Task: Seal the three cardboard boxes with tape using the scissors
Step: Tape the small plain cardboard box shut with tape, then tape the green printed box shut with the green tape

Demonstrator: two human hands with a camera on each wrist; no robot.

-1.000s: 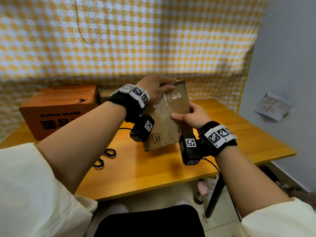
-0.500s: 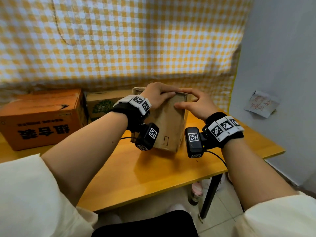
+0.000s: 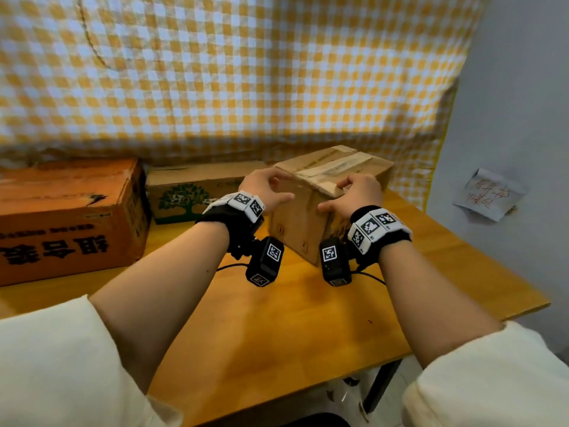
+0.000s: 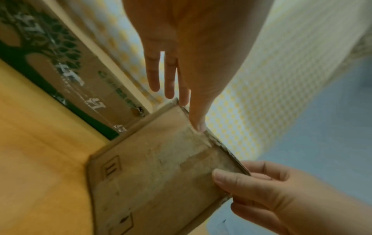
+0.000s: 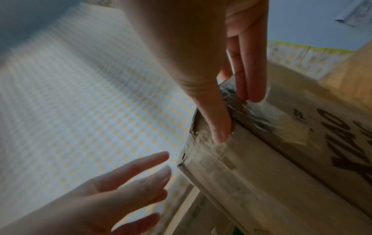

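both hands (image 3: 268, 188) on taped box (image 3: 311, 223)

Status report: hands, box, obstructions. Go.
Both hands, left hand and right hand, on plain box, fingers pressing tape. Nothing blocking.

Both forearms reach forward, the left hand (image 3: 267, 190) and right hand (image 3: 357, 193) side by side, fingers extended downward, thumbs pointing inward.

Even bright room light, wrist views motion-blurred, wide-angle edge bending
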